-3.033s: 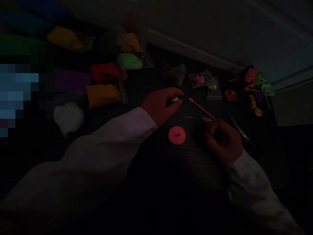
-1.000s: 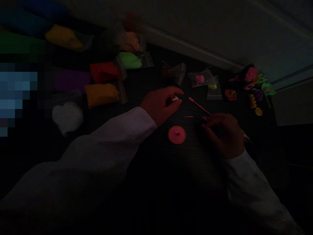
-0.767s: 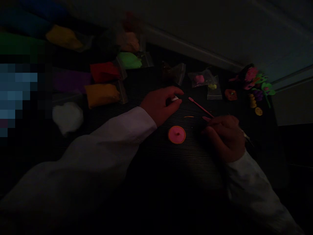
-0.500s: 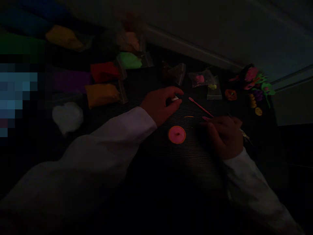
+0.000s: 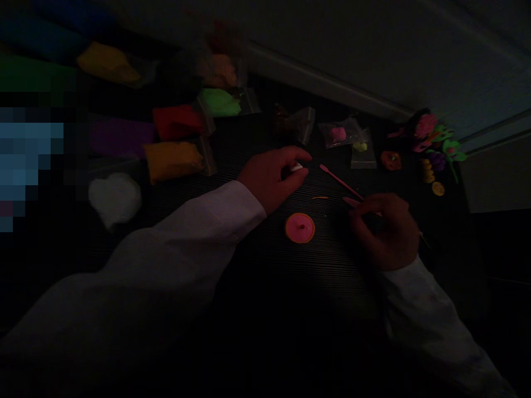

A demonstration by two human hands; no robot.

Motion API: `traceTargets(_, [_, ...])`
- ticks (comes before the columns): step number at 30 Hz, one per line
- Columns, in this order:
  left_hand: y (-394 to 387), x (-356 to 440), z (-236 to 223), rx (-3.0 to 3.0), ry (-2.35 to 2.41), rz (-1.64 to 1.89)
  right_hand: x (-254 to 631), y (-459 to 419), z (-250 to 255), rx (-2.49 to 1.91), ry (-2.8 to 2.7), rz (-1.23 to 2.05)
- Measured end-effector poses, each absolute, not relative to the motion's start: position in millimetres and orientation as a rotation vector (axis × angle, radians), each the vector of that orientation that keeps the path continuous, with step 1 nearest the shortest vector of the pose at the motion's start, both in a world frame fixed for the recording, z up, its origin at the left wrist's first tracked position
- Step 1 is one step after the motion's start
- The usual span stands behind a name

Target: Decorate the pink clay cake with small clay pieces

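My left hand rests on the dark table, its thumb and fingers curved round a small white lump of clay. My right hand is closed, thumb and forefinger pinched at a pink modelling tool whose flat tip sticks out to the left. Beyond it lies a second, thin pink tool, its far end hidden by my right hand. Between my hands, nearer me, sits a round pink clay disc with an orange rim and a small dark knob. A thin orange strip lies just above the disc.
Bags of coloured clay, among them orange, red, white and light green, spread over the left. Small bags with pink and yellow clay lie ahead. Clay flowers stand far right near the wall.
My right hand has drawn its fingers in from the right and curled them at the pink modelling tool. My left hand and the pink disc stay put.
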State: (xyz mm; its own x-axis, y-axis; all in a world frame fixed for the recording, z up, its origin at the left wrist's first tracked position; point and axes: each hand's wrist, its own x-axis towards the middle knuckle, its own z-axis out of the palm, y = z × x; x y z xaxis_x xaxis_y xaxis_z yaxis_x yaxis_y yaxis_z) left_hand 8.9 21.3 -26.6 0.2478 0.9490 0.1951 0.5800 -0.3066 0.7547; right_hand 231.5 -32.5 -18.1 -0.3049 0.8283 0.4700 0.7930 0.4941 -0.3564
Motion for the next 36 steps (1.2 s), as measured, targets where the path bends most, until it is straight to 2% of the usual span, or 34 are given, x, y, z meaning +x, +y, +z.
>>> traceTargets(36, [19.5,10.1,-23.7,1.979,1.407,0.876,217.1,-32.8,-25.4,-1.331,-2.455,-0.044])
